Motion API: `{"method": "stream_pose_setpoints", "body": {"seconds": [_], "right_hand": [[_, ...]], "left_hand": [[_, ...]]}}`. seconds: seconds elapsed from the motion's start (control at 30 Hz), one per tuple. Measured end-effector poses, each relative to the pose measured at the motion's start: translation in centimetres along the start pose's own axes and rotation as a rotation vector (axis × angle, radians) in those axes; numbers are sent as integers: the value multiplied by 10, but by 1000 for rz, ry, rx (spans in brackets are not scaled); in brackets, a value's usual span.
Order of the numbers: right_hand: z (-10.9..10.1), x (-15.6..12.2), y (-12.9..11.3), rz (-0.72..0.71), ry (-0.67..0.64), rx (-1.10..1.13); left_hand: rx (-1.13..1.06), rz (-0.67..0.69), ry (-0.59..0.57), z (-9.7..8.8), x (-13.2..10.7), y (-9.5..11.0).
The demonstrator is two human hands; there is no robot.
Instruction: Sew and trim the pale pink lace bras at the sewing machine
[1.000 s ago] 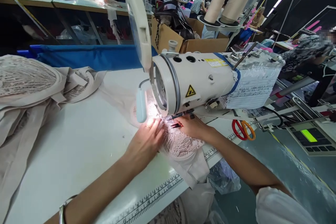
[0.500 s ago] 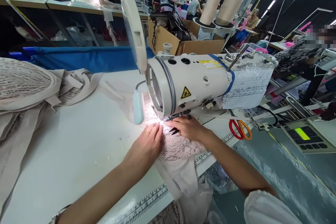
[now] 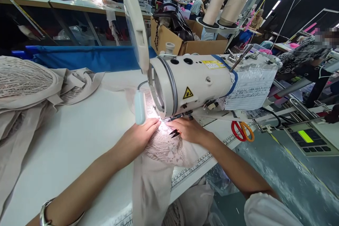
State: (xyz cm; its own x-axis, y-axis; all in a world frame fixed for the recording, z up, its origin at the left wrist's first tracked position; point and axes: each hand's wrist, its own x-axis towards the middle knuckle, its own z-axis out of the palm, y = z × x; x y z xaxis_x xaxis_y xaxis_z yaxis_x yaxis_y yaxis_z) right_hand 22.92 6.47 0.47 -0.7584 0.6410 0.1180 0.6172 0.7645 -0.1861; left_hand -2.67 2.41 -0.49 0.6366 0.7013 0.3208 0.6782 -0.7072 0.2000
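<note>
A white industrial sewing machine [image 3: 196,83] stands on the white table [image 3: 79,141]. A pale pink lace piece with beige lining [image 3: 161,152] lies under its needle, lit by the machine lamp. My left hand [image 3: 137,136] rests on the fabric left of the needle, fingers pressed together and pointing at it. My right hand [image 3: 189,130] lies on the fabric right of the needle, closed round small black thread snips [image 3: 174,133] whose tips poke out toward the needle.
A heap of beige and lace fabric [image 3: 31,88] covers the table's left side. Orange-handled scissors [image 3: 242,130] lie right of the machine, with a control panel [image 3: 308,139] beyond. A cardboard box [image 3: 185,44] and thread cones [image 3: 215,3] stand behind. Other people work at the right and far back.
The lace piece has slid left, its lining now hanging over the table's front edge. My left hand moved up to the needle. My right hand has stayed put with the snips.
</note>
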Motion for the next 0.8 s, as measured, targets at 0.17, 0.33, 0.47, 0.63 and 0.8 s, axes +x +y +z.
{"method": "stream_pose_setpoints", "body": {"seconds": [0.17, 0.33, 0.47, 0.63, 0.8], "right_hand": [[2, -1, 0, 5, 0, 49], [5, -4, 7, -3, 18, 107], [1, -7, 9, -34, 33, 96], [-1, -7, 9, -197, 110, 113], [6, -7, 13, -230, 166, 128]], "left_hand": [[115, -75, 74, -1, 9, 28], [21, -165, 59, 14, 10, 58], [18, -93, 117, 17, 6, 55], [-59, -63, 63, 13, 5, 47], [-155, -49, 48, 7, 8, 33]]}}
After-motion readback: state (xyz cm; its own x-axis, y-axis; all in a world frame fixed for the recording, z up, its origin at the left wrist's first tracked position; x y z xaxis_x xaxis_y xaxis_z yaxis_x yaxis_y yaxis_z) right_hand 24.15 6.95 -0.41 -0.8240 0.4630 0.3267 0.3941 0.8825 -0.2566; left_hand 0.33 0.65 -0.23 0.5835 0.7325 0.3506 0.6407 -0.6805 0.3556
